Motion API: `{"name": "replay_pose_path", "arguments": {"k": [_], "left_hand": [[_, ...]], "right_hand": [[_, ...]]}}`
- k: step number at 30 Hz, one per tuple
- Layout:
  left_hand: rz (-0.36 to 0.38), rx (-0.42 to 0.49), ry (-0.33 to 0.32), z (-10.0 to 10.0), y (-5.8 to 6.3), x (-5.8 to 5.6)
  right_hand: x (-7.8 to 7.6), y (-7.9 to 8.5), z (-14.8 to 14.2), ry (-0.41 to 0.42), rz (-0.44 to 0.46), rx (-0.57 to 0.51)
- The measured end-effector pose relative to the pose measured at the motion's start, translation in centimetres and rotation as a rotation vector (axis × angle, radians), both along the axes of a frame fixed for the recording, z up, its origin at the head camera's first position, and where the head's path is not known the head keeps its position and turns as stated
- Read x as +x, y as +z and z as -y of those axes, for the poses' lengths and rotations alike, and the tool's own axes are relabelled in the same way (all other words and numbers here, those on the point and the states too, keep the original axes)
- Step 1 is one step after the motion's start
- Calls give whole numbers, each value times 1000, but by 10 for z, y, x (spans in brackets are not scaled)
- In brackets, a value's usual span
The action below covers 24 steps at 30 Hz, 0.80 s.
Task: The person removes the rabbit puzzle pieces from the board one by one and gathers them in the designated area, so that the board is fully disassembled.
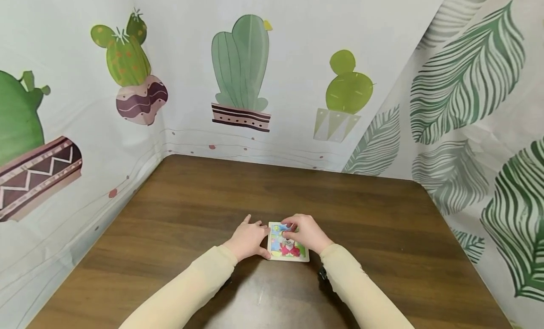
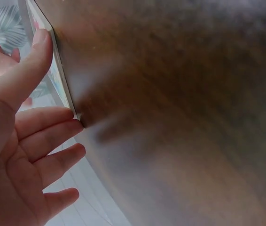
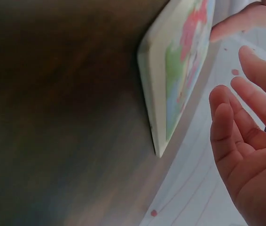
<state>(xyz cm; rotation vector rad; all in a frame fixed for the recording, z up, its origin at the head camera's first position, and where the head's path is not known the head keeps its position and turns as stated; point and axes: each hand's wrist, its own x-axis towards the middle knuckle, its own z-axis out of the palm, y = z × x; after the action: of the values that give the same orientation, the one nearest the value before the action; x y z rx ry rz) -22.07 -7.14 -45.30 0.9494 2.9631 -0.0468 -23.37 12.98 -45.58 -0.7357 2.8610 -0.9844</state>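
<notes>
A small square picture board (image 1: pixel 288 254) with a pale border and a bright cartoon print lies flat on the brown table. My left hand (image 1: pixel 248 240) is at its left side, with the thumb and fingertips against the edge. In the left wrist view the fingers (image 2: pixel 60 162) are spread and fairly straight. Over the upper right of the board hovers my right hand (image 1: pixel 309 232), its fingers bent and covering part of the print. The right wrist view shows its thumb and fingers (image 3: pixel 222 127) loosely curved beside the board (image 3: pixel 152 101), with a gap between them.
The brown wooden table (image 1: pixel 204 192) runs out on all sides of the board. Behind it and at both sides hangs a white cloth (image 1: pixel 293 83) printed with cacti and leaves. A dark wrist strap (image 1: pixel 322 273) shows under the right sleeve.
</notes>
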Motion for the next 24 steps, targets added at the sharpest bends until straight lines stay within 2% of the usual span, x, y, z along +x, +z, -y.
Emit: {"name": "replay_pose_path", "arguments": {"k": [4, 9, 17, 24], "left_hand": [[-17, -33, -9, -1, -2, 0], [-47, -49, -22, -2, -3, -1], [-68, -10, -87, -7, -3, -3], [-30, 8, -65, -9, -3, -5]], "right_hand": [[-6, -3, 9, 58, 19, 52], [-11, -7, 16, 115, -21, 122], [-12, -10, 21, 77, -80, 280], [-13, 0, 25, 91, -187, 415]]}}
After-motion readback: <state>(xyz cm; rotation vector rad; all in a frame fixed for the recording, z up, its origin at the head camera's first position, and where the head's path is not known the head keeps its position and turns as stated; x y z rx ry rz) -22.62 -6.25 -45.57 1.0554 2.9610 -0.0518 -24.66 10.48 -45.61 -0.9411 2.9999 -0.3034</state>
